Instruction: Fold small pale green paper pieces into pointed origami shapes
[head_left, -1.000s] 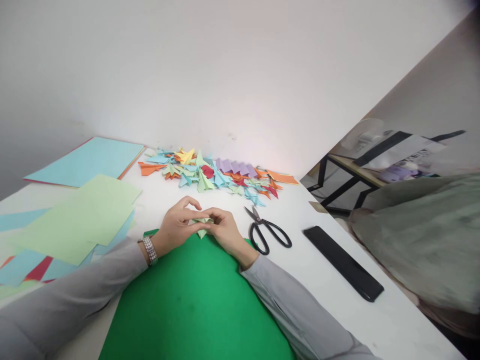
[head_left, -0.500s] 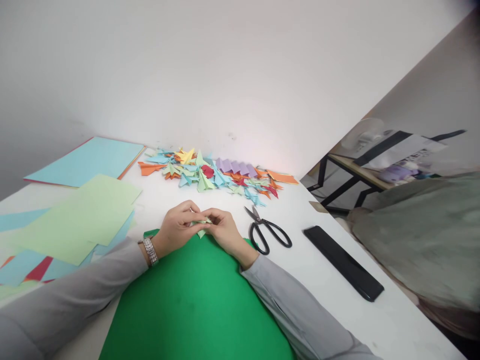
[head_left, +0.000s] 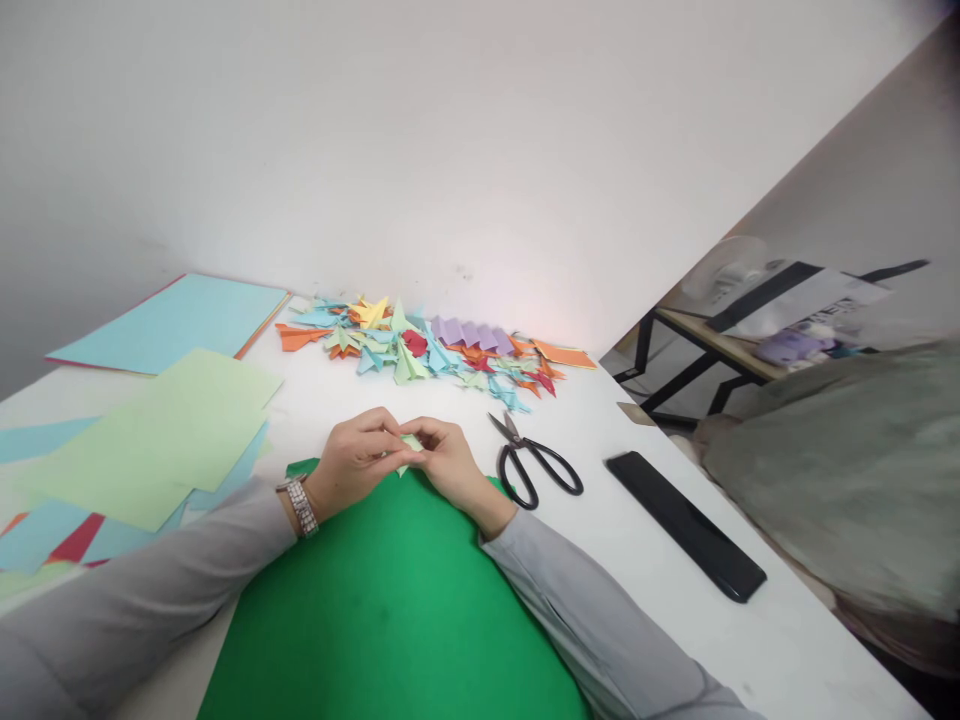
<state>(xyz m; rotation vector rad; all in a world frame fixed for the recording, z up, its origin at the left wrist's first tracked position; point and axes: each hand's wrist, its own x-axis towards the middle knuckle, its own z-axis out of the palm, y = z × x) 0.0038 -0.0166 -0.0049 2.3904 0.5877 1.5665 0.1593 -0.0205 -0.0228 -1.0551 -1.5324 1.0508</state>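
A small folded piece of light green paper is pinched between my two hands, mostly covered by the fingers. My left hand, with a silvery watch at the wrist, is closed on its left side. From the right, my right hand grips it with thumb and forefinger. Both hands are over the far edge of a green sheet. Beyond them lies a pile of small folded paper shapes in several colours. Black-handled scissors rest to the right of my right hand, blades parted.
Loose light green sheets overlap blue and red paper at the left. Behind them is a stack of coloured sheets, blue on top. A long black case lies on the right. A wall rises behind the white table; another person's clothing shows at right.
My left hand's raised fingers have come down and closed nearer the right hand, so less of the green paper shows. The scissors and paper pile have stayed put.
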